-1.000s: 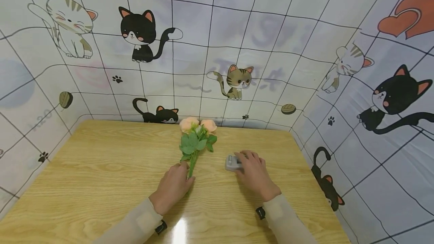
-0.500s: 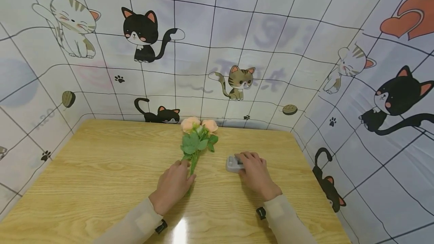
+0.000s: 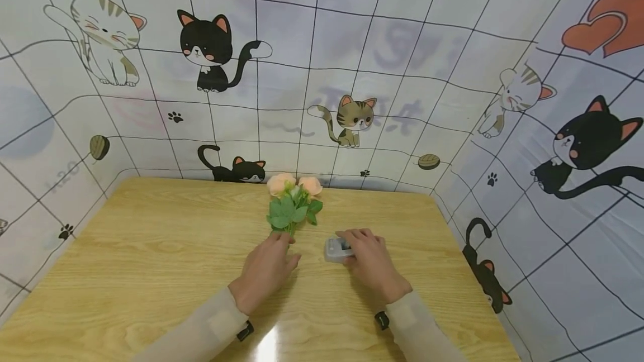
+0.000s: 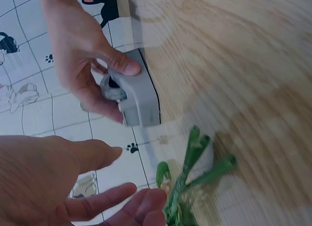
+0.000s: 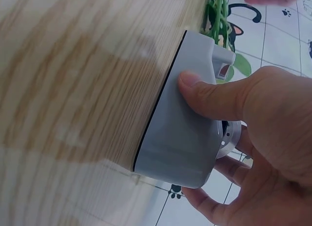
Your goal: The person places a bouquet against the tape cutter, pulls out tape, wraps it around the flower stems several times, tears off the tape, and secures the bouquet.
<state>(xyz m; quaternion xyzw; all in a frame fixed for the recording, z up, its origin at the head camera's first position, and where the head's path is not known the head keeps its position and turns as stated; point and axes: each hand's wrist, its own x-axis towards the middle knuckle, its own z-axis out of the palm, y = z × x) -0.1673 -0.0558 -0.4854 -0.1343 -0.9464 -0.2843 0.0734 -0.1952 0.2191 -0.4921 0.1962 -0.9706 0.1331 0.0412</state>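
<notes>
Tape dispenser [image 3: 336, 251] shifts nearer the bouquet [image 3: 285, 211].
I note right hand [image 3: 371, 258] gripping it, left hand [image 3: 266, 266] loosely spread; further sliding could knock the stems [image 4: 192, 153].

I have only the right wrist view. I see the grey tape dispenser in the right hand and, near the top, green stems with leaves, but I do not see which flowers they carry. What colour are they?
Observer: The head view shows two peach flowers at the far edge of the table.
Operator: Thank you. Is the left hand pinching the stems?
Observer: It seems not: in the left wrist view its thumb is extended, apart from them.
</notes>
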